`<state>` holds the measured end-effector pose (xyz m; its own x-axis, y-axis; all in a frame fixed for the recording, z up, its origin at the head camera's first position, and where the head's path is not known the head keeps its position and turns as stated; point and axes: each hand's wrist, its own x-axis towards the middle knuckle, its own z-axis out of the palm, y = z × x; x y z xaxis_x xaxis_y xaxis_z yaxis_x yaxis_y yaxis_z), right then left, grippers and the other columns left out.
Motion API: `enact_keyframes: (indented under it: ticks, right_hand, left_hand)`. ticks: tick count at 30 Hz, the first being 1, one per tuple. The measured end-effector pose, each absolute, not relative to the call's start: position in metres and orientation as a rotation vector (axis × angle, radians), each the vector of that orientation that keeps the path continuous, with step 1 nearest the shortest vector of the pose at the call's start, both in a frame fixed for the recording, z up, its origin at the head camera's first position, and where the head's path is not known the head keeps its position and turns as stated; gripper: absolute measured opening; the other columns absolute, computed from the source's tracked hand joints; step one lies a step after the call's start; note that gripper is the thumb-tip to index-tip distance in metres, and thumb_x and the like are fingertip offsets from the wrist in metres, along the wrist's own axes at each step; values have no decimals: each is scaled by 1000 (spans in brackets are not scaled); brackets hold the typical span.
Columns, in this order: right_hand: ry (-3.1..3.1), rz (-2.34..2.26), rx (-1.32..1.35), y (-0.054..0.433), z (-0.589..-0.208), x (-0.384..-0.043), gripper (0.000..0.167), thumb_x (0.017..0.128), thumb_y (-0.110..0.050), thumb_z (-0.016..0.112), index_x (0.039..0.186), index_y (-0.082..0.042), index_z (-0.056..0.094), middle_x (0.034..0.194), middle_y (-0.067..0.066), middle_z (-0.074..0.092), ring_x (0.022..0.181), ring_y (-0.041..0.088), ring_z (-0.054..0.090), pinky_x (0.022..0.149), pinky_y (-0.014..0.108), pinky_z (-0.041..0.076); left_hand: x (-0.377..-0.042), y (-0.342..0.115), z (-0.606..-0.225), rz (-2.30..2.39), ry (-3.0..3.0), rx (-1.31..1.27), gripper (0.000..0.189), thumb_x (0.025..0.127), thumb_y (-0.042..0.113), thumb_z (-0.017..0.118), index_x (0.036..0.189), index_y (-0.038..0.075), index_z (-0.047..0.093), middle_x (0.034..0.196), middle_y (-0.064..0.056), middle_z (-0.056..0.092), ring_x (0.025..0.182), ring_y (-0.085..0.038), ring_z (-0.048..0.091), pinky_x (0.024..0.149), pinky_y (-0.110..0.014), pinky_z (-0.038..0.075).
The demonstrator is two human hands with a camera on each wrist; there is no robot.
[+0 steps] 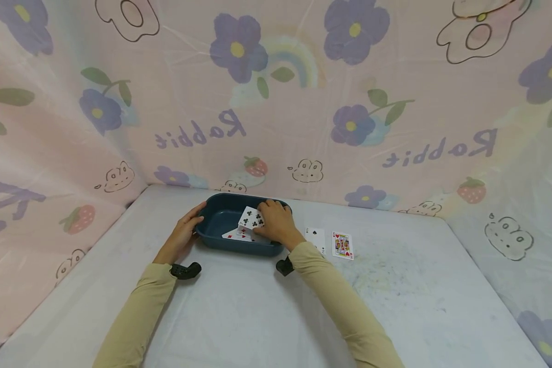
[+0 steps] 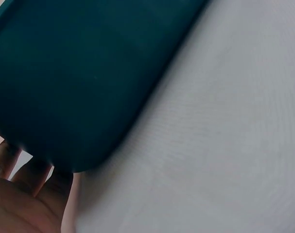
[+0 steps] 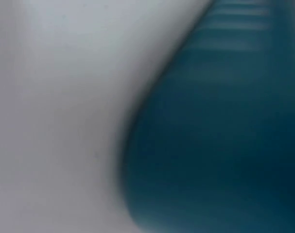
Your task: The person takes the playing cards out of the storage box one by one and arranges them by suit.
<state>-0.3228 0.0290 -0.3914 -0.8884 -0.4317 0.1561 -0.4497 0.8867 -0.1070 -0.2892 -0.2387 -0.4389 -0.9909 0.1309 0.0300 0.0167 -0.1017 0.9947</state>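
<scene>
In the head view, a dark teal plastic basin (image 1: 239, 247) stands on the white table. My left hand (image 1: 180, 236) rests against its left end, fingers along the outer wall. The left wrist view shows these fingers (image 2: 33, 182) fairly straight, their tips hidden at the wall. Reaching over the basin's right side, my right hand (image 1: 277, 222) pinches a playing card (image 1: 250, 219) with black clubs, tilted up. Beneath it lie cards with red diamonds (image 1: 233, 235), partly covered. The right wrist view has only the basin's blurred outer wall (image 3: 200, 136), no fingers.
On the table right of the basin lie a spade card (image 1: 315, 236), partly behind my right forearm, and a red face card (image 1: 342, 246). A patterned cloth wall (image 1: 276, 128) rises behind and at both sides. Black wrist devices (image 1: 186, 271) sit at both cuffs.
</scene>
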Motion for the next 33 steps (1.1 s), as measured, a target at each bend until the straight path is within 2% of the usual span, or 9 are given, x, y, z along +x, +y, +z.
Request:
enact_keyframes:
  ticks: [8, 21, 33]
  right_hand:
    - [-2895, 324, 627, 37, -390, -316, 61, 80, -49, 76, 126, -12, 60, 121, 5, 56, 115, 26, 51, 93, 48, 40]
    - [-2775, 419, 554, 53, -378, -304, 63, 77, -51, 77, 123, -10, 63, 107, 6, 60, 92, 22, 54, 81, 46, 41]
    - [-2722, 450, 433, 72, -366, -292, 65, 76, -53, 77, 121, -8, 64, 112, 9, 62, 96, 26, 57, 84, 49, 40]
  left_hand:
    - [-288, -238, -439, 2255, 2063, 158, 51, 106, 11, 34, 156, 13, 23, 161, -7, 6, 144, -29, 9, 111, -52, 17]
    - [-290, -239, -436, 2200, 2113, 188, 52, 107, 12, 33, 157, 15, 18, 161, -6, 2, 145, -31, 4, 111, -55, 16]
    - [-287, -238, -437, 2223, 2097, 178, 52, 106, 12, 34, 156, 14, 21, 162, -6, 3, 145, -29, 5, 112, -53, 16]
